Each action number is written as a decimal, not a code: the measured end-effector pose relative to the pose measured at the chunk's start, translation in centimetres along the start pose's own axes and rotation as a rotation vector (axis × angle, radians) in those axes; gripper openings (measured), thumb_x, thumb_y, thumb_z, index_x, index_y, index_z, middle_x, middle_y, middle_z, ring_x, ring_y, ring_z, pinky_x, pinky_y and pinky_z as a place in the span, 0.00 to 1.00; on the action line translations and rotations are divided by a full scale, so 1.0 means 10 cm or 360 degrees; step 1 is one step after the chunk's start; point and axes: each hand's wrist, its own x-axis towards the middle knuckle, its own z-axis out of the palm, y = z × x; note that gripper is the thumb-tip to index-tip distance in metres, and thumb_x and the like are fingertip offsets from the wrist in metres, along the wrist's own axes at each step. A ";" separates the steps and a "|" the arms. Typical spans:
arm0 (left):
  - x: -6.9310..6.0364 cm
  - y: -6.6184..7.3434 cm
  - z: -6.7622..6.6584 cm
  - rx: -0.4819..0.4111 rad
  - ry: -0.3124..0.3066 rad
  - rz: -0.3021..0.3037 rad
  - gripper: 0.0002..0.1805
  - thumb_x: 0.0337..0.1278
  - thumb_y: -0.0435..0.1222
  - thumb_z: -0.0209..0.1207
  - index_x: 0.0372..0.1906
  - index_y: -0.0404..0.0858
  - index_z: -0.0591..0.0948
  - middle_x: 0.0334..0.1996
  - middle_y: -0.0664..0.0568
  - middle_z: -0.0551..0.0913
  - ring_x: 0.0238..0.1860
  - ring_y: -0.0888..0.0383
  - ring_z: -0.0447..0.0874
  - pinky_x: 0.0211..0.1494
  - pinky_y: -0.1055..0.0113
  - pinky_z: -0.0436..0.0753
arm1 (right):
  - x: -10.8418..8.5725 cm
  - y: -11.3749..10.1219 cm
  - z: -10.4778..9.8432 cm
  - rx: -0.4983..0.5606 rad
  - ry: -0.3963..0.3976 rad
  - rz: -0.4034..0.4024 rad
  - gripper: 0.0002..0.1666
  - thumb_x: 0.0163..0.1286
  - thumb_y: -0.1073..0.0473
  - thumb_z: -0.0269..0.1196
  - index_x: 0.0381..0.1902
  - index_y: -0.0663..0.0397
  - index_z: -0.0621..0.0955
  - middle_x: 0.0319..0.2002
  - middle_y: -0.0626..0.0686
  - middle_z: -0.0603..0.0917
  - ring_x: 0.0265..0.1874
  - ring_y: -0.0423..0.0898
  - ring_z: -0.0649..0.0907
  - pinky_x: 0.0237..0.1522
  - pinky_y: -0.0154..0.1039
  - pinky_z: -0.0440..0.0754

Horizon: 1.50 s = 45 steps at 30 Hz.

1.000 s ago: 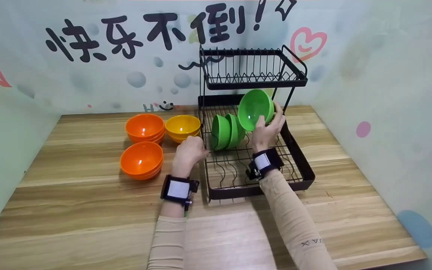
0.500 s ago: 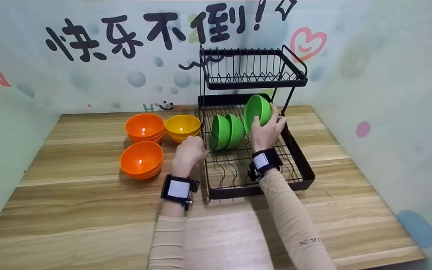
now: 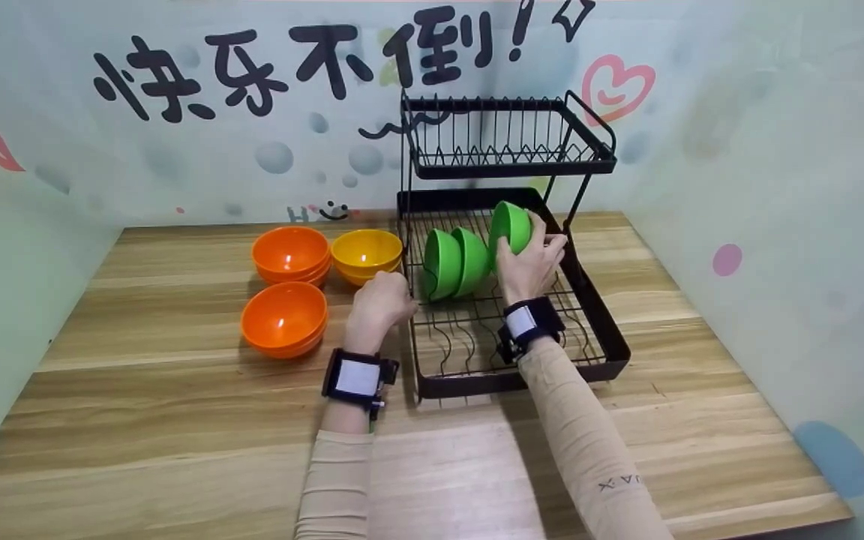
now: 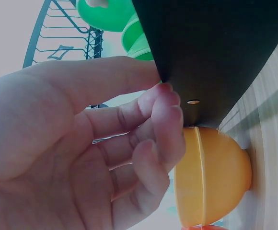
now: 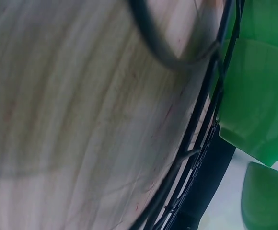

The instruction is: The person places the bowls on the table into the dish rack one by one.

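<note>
My right hand [image 3: 529,262] holds a green bowl [image 3: 508,225], tilted on its side, over the lower tier of a black dish rack [image 3: 518,386]. Left of it, two green bowls [image 3: 443,264] stand on edge, side by side, in the wires. My left hand [image 3: 381,306] is at the rack's left side. In the left wrist view its thumb and curled fingers [image 4: 165,112] pinch the rim of the rack's black wall [image 4: 215,52]. The right wrist view shows green bowls [image 5: 259,100] beyond the rack wires, but not the right hand.
Yellow bowls [image 3: 366,251], stacked, stand against the rack's left side. Two stacks of orange bowls [image 3: 289,255] are further left on the wooden table [image 3: 177,420]. The rack's upper tier [image 3: 514,171] overhangs the back of the lower one. Walls enclose the table's back and sides.
My right hand has lowered the green bowl into the rack and turned it more upright on its edge. The left hand stays where it was.
</note>
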 end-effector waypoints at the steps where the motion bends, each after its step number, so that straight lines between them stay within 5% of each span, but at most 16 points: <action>1: 0.00 0.00 0.00 -0.0006 -0.0007 -0.0005 0.11 0.52 0.36 0.59 0.19 0.40 0.74 0.30 0.43 0.85 0.32 0.49 0.84 0.37 0.56 0.81 | 0.00 0.00 0.00 -0.0022 -0.0022 0.0005 0.33 0.54 0.47 0.65 0.60 0.38 0.74 0.48 0.58 0.71 0.47 0.55 0.74 0.41 0.50 0.76; 26: 0.00 0.01 -0.01 0.0008 -0.0041 -0.0018 0.07 0.53 0.36 0.59 0.28 0.35 0.81 0.31 0.45 0.84 0.30 0.53 0.80 0.36 0.59 0.80 | -0.03 0.06 0.04 -0.0207 -0.0495 0.0065 0.42 0.57 0.29 0.59 0.65 0.41 0.69 0.60 0.64 0.67 0.58 0.60 0.72 0.54 0.55 0.74; 39: 0.00 0.01 -0.01 0.0012 0.0001 0.0005 0.15 0.52 0.36 0.59 0.16 0.42 0.69 0.28 0.46 0.80 0.31 0.51 0.78 0.38 0.55 0.81 | -0.03 0.06 0.06 -0.0189 -0.0601 0.0080 0.46 0.58 0.27 0.56 0.67 0.46 0.67 0.60 0.67 0.68 0.56 0.62 0.74 0.56 0.55 0.73; 45: -0.01 0.01 -0.01 0.0009 0.0013 0.0015 0.13 0.51 0.35 0.59 0.16 0.41 0.70 0.30 0.44 0.81 0.32 0.50 0.80 0.38 0.54 0.81 | -0.02 0.06 0.06 -0.0162 -0.0671 0.0099 0.47 0.60 0.27 0.55 0.69 0.47 0.65 0.66 0.69 0.62 0.63 0.64 0.69 0.63 0.56 0.69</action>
